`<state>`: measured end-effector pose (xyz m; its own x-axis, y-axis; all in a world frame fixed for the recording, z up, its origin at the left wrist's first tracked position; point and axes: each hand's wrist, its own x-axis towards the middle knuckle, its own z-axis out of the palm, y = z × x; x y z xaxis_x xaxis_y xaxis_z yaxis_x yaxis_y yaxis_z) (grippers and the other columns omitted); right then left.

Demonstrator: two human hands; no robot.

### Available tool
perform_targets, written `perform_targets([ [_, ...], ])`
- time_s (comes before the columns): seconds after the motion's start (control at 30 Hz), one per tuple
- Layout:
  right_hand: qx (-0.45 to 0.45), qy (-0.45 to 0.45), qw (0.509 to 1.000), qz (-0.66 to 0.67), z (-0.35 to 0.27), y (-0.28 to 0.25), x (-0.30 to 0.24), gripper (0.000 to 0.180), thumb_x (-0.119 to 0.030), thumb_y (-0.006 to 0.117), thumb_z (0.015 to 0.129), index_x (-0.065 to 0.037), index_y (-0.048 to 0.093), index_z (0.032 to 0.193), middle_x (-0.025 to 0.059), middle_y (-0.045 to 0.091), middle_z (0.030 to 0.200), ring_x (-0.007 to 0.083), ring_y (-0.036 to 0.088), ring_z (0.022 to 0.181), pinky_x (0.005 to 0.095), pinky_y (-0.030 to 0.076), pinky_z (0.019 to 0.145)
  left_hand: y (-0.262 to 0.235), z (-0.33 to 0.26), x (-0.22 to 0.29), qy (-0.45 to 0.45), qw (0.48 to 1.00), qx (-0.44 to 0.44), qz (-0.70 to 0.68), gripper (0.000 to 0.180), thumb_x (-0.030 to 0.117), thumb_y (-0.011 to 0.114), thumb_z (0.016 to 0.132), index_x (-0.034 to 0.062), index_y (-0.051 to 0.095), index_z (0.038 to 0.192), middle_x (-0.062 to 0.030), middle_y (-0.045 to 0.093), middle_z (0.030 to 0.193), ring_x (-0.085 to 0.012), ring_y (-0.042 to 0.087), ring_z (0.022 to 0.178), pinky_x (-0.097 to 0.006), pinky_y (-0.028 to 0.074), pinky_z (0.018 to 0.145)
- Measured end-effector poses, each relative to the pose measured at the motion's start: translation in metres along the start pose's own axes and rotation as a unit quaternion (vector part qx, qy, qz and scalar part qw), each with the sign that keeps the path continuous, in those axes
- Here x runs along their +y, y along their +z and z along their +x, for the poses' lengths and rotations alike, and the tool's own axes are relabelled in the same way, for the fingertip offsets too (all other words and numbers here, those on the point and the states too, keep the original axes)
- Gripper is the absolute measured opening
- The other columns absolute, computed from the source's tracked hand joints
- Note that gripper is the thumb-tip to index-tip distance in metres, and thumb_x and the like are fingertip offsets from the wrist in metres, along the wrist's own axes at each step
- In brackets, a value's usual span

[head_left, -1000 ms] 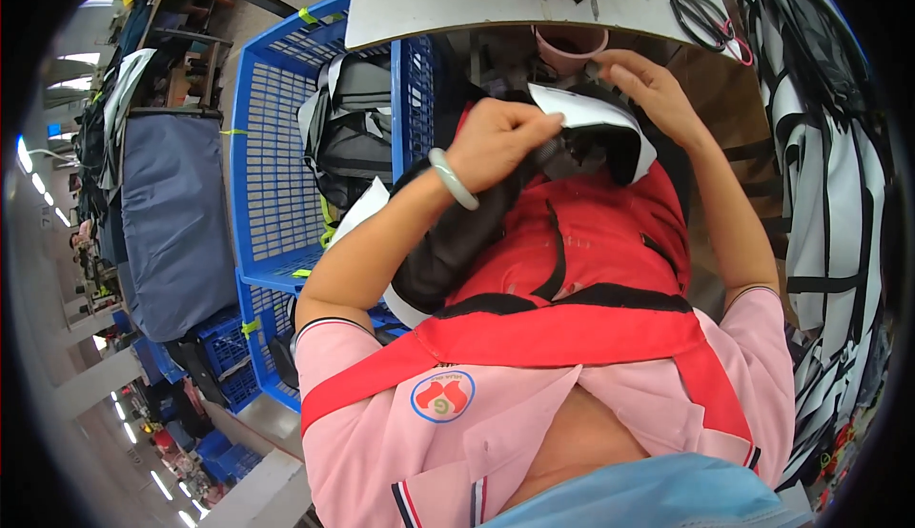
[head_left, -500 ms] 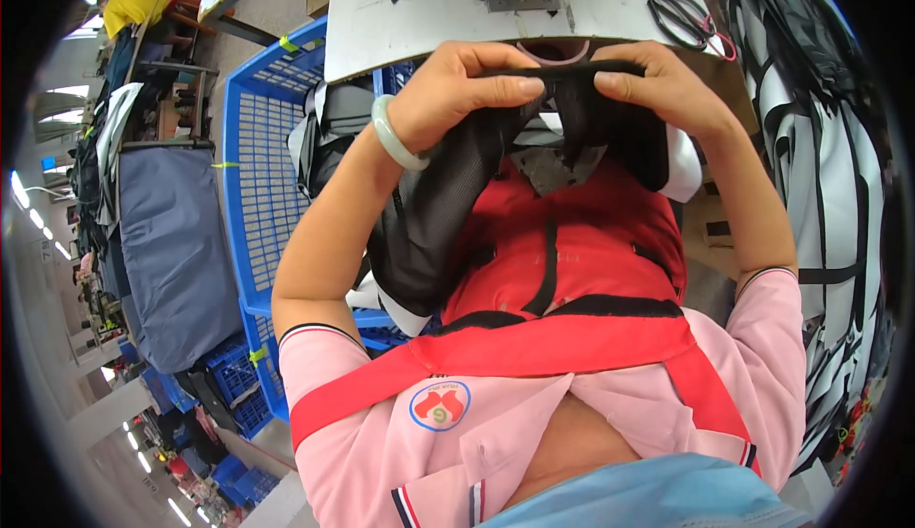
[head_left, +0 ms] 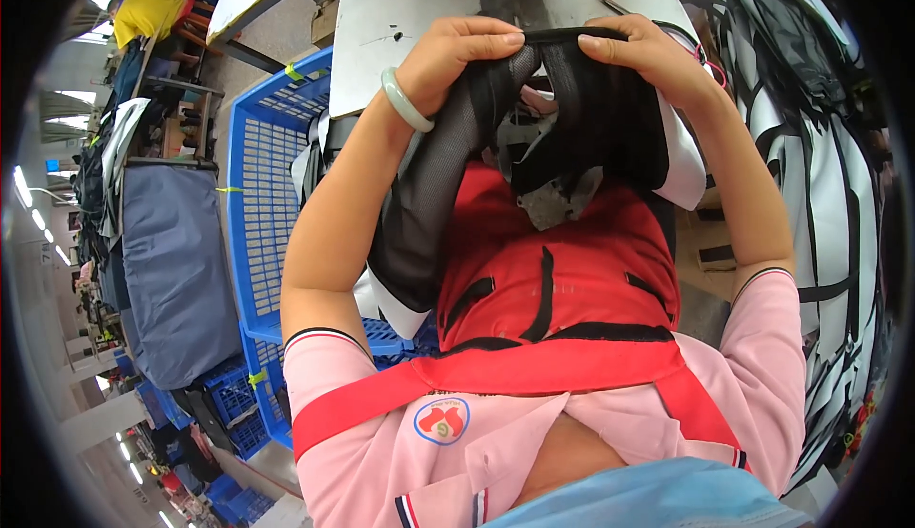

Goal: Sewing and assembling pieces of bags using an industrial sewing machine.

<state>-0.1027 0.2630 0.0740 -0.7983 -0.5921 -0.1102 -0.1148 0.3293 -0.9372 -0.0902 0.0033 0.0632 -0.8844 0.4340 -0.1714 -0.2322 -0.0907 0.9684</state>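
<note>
Between my two hands a black mesh fabric piece with a dark bound edge is stretched out at the front of the white work table. My left hand, below a pale bangle, pinches the edge between thumb and fingers. My right hand pinches the same edge a short way to the right. From there the fabric hangs down over my red apron, with white panels showing at its lower left and at its right side. The fingers behind the edge are partly hidden.
On my left stands a blue plastic basket with fabric pieces in it. Scissors partly show behind my right hand. A dark metal plate lies on the table among black scraps. Grey and black fabric pieces hang at the right. A person in yellow is far left.
Both hands have moved up and away from me, carrying the fabric edge further over the table. The fabric is drawn out longer, and more of the machine at the table's back shows.
</note>
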Motion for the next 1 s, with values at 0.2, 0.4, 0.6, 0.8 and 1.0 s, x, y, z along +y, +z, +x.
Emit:
perform_targets([
  [0.2,0.015,-0.003,0.999,0.028,0.025,-0.011,0.009,0.055,-0.043,0.064,0.086,0.006,0.061,0.111,0.0071,0.064,0.098,0.0124,0.059,0.091,0.024,0.045,0.083,-0.013,0.027,0.0,0.014,1.0,0.016,-0.003,0.029,0.011,0.063,0.088,-0.0071,0.062,0.11,-0.0094,0.068,0.093,-0.0142,0.067,0.079,-0.023,0.054,0.073],
  [0.4,0.019,0.011,0.998,0.064,0.052,-0.021,0.027,0.056,-0.039,0.066,0.087,0.007,0.059,0.118,0.0097,0.065,0.107,0.0145,0.06,0.099,0.0247,0.044,0.09,-0.028,0.051,-0.003,0.007,0.999,0.039,0.016,0.027,0.009,0.062,0.088,-0.0069,0.062,0.11,-0.011,0.068,0.096,-0.0154,0.067,0.083,-0.025,0.054,0.076],
  [0.6,0.034,0.008,0.997,0.075,0.066,-0.022,0.03,0.053,-0.038,0.065,0.087,0.006,0.06,0.117,0.0085,0.065,0.107,0.0154,0.06,0.099,0.0255,0.044,0.09,-0.042,0.067,-0.009,0.002,0.999,0.029,-0.021,0.025,0.009,0.061,0.089,-0.0057,0.062,0.109,-0.0103,0.068,0.095,-0.0157,0.066,0.083,-0.025,0.053,0.078],
  [0.8,0.05,0.046,0.991,0.119,0.078,-0.029,0.034,0.062,-0.036,0.071,0.084,0.008,0.052,0.125,0.0115,0.063,0.112,0.0155,0.062,0.099,0.0261,0.048,0.089,-0.052,0.077,-0.007,0.01,0.999,0.034,-0.028,0.024,0.009,0.063,0.086,-0.0051,0.064,0.106,-0.0109,0.068,0.097,-0.0177,0.066,0.087,-0.028,0.052,0.082],
  [1.0,0.104,0.043,0.991,0.078,0.096,-0.036,0.04,0.069,-0.039,0.073,0.082,0.007,0.05,0.128,0.0133,0.061,0.117,0.017,0.06,0.105,0.0265,0.047,0.092,-0.057,0.089,-0.001,0.017,0.998,0.059,-0.009,0.024,0.009,0.062,0.086,-0.0031,0.065,0.106,-0.0112,0.068,0.101,-0.0184,0.065,0.093,-0.028,0.051,0.086],
])
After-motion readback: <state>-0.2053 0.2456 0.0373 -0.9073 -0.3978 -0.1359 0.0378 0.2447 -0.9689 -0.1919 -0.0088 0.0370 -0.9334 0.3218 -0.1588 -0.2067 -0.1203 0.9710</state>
